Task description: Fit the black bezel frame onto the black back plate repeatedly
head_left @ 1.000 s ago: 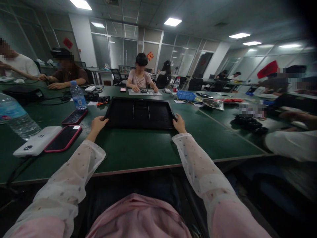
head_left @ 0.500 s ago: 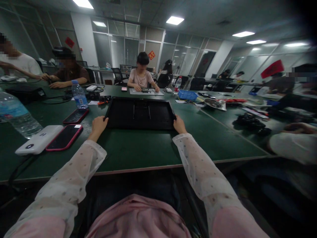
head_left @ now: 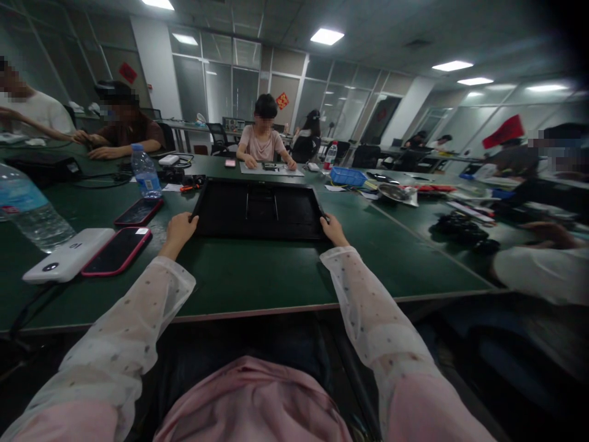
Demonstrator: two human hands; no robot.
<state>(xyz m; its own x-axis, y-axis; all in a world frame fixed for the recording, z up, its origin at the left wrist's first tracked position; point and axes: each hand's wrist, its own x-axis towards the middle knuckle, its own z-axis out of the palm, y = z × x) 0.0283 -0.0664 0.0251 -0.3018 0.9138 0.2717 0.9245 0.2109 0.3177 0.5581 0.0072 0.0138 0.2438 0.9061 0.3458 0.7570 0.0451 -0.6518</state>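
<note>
A black, shallow rectangular tray (head_left: 221,215) lies on the green table in front of me, with a raised rim and a thin shiny U-shaped wire (head_left: 247,205) near its middle. My left hand (head_left: 181,229) is closed on the tray's left edge, thumb on the rim. At the opposite side, my right hand (head_left: 333,229) grips the right edge in the same way. The fingers under the rim are hidden on both sides. Both arms are stretched forward in sheer white dotted sleeves.
Left of the tray are two phones (head_left: 117,252), a white power bank (head_left: 69,255) with a cable, a large water bottle (head_left: 34,209) and a smaller bottle (head_left: 146,172). A blue basket (head_left: 348,177) and black cables (head_left: 462,232) lie rightward. Another person (head_left: 264,138) sits opposite.
The view has shifted slightly, and the tray with both hands on it appears a little further left. My grip on its two sides is the same.
</note>
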